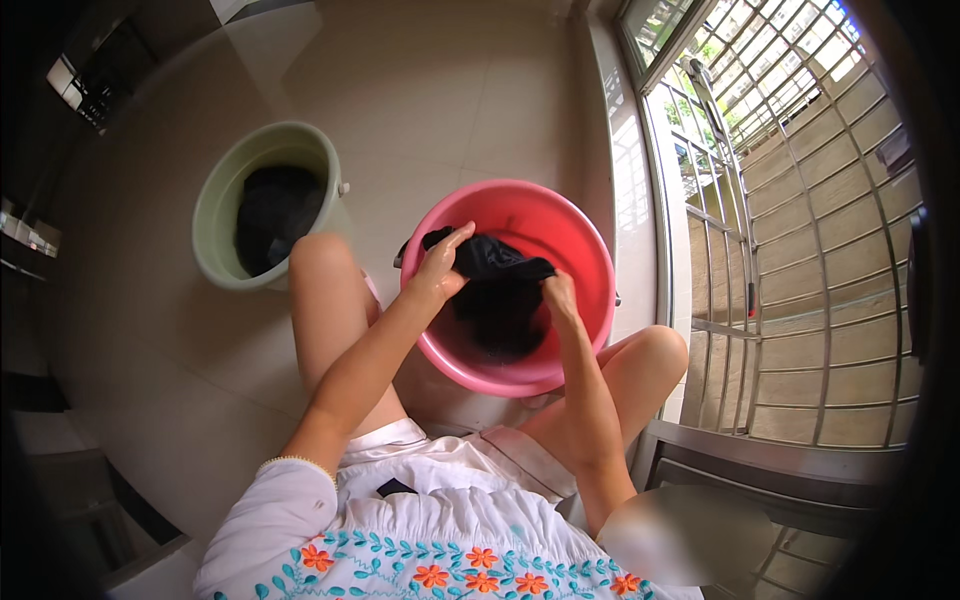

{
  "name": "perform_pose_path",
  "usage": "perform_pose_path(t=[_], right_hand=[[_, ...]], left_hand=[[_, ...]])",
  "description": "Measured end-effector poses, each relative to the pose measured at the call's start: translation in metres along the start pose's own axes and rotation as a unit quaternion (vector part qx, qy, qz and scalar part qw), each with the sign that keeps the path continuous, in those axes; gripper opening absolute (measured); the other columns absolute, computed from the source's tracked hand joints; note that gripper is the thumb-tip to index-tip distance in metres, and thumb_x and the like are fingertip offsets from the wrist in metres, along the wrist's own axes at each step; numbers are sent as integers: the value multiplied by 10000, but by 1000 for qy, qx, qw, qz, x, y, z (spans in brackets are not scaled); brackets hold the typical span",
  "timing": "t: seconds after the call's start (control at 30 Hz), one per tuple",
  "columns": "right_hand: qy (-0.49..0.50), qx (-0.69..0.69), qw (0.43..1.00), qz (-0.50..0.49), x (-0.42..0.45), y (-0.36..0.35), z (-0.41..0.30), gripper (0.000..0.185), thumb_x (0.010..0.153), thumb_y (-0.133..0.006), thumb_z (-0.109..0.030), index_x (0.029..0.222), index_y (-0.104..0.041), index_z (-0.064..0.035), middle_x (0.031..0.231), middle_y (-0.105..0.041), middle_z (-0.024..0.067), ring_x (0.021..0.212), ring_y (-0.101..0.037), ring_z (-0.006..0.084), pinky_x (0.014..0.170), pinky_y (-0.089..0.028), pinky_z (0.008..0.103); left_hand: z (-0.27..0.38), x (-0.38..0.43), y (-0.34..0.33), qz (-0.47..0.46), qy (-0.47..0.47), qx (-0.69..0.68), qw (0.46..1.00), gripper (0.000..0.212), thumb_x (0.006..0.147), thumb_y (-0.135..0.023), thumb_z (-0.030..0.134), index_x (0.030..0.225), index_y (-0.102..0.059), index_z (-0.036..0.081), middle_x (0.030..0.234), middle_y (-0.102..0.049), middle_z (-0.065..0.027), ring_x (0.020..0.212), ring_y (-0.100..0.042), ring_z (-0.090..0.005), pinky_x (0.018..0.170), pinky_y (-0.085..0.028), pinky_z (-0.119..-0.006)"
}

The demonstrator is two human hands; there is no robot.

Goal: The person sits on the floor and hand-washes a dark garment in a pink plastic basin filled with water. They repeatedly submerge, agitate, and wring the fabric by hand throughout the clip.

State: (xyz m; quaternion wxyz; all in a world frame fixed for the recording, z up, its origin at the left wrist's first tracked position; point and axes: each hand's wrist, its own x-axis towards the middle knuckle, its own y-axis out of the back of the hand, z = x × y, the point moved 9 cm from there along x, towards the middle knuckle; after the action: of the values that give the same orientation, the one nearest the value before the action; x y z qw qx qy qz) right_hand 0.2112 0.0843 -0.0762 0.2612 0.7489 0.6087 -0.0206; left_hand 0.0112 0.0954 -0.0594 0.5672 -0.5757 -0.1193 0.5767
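Observation:
A wet-looking piece of black cloth (495,262) is stretched between my hands over a pink plastic bucket (577,247). My left hand (446,266) grips it near the bucket's left side, thumb and fingers spread around the fabric. On the other side, my right hand (559,291) pinches the cloth's right end in closed fingers. More black fabric hangs down to the dark bottom of the bucket, where its lower part is hard to make out. The bucket stands on the floor between my knees.
A pale green bucket (208,225) with dark cloth (277,217) inside stands to the left, beside my left knee. Glossy tiles cover the floor (420,97). Along the right run a raised tiled ledge (626,150) and a window with metal bars (787,225).

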Motion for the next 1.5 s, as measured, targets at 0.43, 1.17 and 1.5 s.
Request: perform_pose_path(t=[0.43, 1.17, 1.5], right_hand=[[201, -9, 977, -72, -38, -7, -85, 131, 661, -511, -35, 774, -562, 6, 597, -474, 27, 579, -447, 97, 526, -385, 264], [416, -189, 889, 20, -101, -67, -124, 259, 774, -594, -277, 694, -516, -44, 695, -572, 160, 635, -573, 340, 561, -449, 408], [274, -61, 959, 32, -45, -28, -96, 358, 863, -504, -290, 658, -549, 0, 563, -516, 207, 501, -520, 334, 483, -389, 394]], left_hand=[[-45, -1, 9, -8, -128, 730, 671, 705, 577, -730, 240, 1187, -436, 41, 1085, -538, -227, 1047, -495, -364, 875, -400, -419], [-45, -2, 0, -55, -18, 82, 995, 196, 798, -617, 257, 745, -541, 85, 711, -560, -25, 662, -554, -124, 609, -464, -268], [-21, -20, -16, -58, -100, 422, 899, 302, 789, -611, 306, 915, -555, 39, 831, -584, -41, 761, -564, -143, 710, -456, -285]])
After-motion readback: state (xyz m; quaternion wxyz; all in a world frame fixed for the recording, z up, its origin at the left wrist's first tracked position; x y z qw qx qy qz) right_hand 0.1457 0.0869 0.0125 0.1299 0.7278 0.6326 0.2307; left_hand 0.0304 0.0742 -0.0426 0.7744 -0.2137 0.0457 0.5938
